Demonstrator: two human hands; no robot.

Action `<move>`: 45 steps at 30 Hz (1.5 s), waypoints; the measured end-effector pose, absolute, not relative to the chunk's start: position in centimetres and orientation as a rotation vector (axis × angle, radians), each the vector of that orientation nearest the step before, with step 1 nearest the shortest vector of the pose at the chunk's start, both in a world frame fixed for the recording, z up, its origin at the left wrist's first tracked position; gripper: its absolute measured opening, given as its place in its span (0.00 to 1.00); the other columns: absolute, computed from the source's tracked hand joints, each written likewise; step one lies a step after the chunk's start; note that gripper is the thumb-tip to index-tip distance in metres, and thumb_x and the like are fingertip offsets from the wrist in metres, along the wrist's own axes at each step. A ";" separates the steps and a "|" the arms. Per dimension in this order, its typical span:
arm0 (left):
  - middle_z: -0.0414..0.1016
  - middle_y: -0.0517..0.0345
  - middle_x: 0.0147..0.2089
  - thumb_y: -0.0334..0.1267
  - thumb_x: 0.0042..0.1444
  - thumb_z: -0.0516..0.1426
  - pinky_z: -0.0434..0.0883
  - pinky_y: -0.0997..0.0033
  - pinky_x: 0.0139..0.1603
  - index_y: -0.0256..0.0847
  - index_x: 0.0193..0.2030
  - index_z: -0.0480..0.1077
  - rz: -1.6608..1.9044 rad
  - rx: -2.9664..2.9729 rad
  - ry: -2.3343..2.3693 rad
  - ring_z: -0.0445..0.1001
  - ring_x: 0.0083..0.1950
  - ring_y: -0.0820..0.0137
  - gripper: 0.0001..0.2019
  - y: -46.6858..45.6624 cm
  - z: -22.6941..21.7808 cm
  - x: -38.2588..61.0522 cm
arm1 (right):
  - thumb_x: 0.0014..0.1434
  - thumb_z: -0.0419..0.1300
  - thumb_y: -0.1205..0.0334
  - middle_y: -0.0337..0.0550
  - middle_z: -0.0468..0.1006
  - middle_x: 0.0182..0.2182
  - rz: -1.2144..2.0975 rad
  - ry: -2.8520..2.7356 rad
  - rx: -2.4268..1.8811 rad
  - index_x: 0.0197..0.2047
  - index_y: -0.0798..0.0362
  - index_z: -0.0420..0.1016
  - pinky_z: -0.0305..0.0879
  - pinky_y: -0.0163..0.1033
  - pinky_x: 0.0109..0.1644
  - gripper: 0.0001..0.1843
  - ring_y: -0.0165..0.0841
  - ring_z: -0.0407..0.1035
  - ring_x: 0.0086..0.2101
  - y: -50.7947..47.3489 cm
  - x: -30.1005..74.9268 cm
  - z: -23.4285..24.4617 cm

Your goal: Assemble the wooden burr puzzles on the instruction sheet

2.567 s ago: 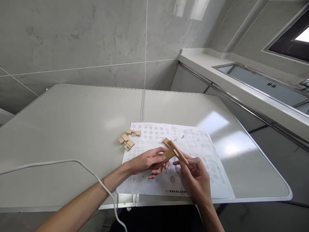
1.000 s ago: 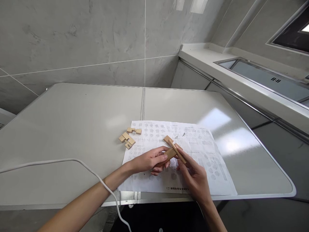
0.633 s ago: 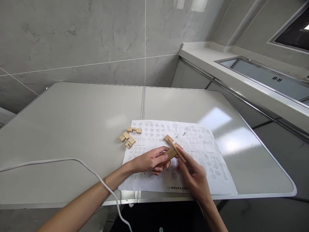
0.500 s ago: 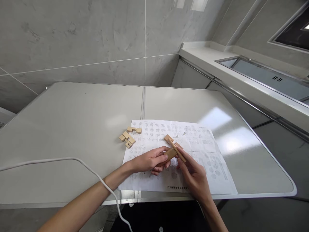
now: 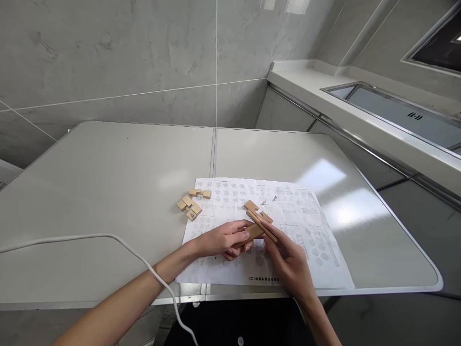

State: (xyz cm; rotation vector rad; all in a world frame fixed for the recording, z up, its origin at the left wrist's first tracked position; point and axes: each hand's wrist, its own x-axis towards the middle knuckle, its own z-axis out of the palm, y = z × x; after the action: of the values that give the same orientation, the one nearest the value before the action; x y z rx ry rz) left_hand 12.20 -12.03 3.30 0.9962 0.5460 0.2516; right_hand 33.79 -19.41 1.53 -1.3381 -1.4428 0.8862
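Observation:
My left hand (image 5: 230, 239) is closed around a flat wooden puzzle piece (image 5: 254, 232), its free end pointing to the right. In my right hand (image 5: 286, 254), a second, longer wooden piece (image 5: 264, 227) is pinched between thumb and fingers, lying crosswise against the end of the first. Whether the two are interlocked, I cannot tell. Just beyond them a notched wooden piece (image 5: 251, 205) rests on the printed sheet (image 5: 324, 269), partly hidden by the held pieces.
A small notched wooden piece (image 5: 200, 193) and a cluster of joined wooden pieces (image 5: 189, 207), one marked 3, lie at the sheet's left edge. A white cable (image 5: 108, 235) crosses over my left forearm. Behind the white table (image 5: 108, 168) is a tiled wall; a counter (image 5: 360, 115) with a sink stands right.
The piece in my right hand has tilted and dropped slightly, uncovering more of the notched piece behind it. My left hand has hardly moved.

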 end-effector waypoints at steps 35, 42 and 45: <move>0.63 0.66 0.38 0.59 0.70 0.57 0.52 0.75 0.24 0.43 0.50 0.61 0.319 1.044 0.601 0.52 0.24 0.82 0.21 -12.4 3.6 12.4 | 0.74 0.58 0.59 0.46 0.88 0.47 0.916 -1.599 -1.323 0.71 0.47 0.74 0.76 0.36 0.38 0.25 0.33 0.78 0.32 -19.7 33.9 0.8; 0.64 0.65 0.38 0.59 0.71 0.57 0.53 0.75 0.24 0.43 0.47 0.59 0.324 1.055 0.626 0.54 0.24 0.82 0.20 -12.4 3.6 12.6 | 0.74 0.58 0.60 0.45 0.89 0.45 0.938 -1.561 -1.307 0.71 0.46 0.73 0.76 0.36 0.34 0.25 0.32 0.78 0.28 -19.6 33.8 0.7; 0.66 0.64 0.38 0.58 0.71 0.56 0.55 0.74 0.24 0.42 0.50 0.61 0.329 1.077 0.604 0.55 0.23 0.82 0.20 -12.4 3.5 12.7 | 0.75 0.58 0.60 0.45 0.89 0.48 0.919 -1.523 -1.321 0.70 0.44 0.75 0.78 0.37 0.37 0.23 0.33 0.81 0.30 -19.6 33.8 0.5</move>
State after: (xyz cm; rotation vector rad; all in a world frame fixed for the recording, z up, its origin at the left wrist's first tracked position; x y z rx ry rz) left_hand 12.72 -12.35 3.50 1.0768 0.6042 0.3290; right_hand 33.82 -19.64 0.45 -1.3209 -1.5234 0.9187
